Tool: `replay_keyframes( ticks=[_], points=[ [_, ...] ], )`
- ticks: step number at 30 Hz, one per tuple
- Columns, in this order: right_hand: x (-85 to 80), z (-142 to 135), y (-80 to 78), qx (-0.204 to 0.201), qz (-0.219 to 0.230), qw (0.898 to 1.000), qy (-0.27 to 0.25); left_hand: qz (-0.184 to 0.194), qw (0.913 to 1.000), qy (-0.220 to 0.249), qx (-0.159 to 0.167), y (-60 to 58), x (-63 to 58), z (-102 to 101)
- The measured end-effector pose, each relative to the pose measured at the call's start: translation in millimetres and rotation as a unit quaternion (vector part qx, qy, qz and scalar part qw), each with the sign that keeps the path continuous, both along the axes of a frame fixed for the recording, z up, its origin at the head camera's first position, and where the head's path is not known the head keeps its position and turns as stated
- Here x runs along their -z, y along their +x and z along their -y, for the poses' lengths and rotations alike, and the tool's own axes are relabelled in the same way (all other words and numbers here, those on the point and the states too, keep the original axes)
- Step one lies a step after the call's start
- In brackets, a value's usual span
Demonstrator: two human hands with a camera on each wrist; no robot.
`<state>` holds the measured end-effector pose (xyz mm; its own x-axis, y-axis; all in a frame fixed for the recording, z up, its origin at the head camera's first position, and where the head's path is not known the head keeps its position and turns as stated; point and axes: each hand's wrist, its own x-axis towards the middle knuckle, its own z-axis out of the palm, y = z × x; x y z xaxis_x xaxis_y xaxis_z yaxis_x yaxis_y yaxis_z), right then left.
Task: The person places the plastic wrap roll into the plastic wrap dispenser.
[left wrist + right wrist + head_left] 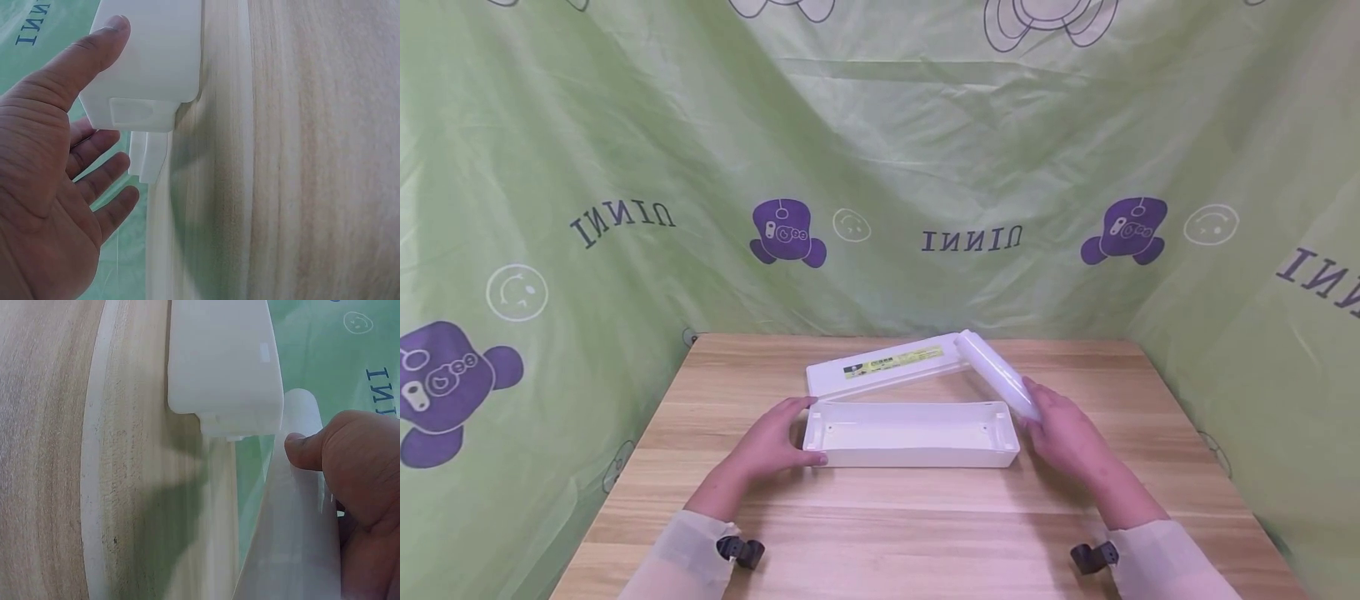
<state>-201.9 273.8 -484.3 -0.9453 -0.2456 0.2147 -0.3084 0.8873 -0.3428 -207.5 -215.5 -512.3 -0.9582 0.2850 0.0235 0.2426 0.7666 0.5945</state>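
Observation:
A long white plastic box (917,457), its top uncovered, lies lengthwise across the wooden table. My left hand (767,442) grips its left end, thumb on the front wall and a fingertip at the back corner; in the left wrist view the other fingers spread loosely past the box end (150,56). At the box's right end, my right hand (1067,437) holds the near end of a glossy white roll of plastic wrap (996,371), with the thumb on top. The roll slants up and away to the left, and its far end overlaps the white lid (827,380) in the head view.
Behind the box, the lid lies at an angle with a yellow-green label (892,362). The wooden table (880,533) extends toward me. A green printed curtain (880,167) surrounds the table at the back and sides.

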Motion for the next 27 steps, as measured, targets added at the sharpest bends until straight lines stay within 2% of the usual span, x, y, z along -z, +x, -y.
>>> replay_keyframes(
  ticks=[14,27],
  points=[
    [-6.1,3.9,1.8,0.003,0.006,1.000,0.005,0.012,0.9999,0.000,-0.011,1.8,-4.0,-3.4],
    [-14.7,10.2,6.4,-0.018,-0.020,1.000,0.000,0.017,0.9995,0.017,-0.020,0.6,-2.0,-3.1]
  ],
)
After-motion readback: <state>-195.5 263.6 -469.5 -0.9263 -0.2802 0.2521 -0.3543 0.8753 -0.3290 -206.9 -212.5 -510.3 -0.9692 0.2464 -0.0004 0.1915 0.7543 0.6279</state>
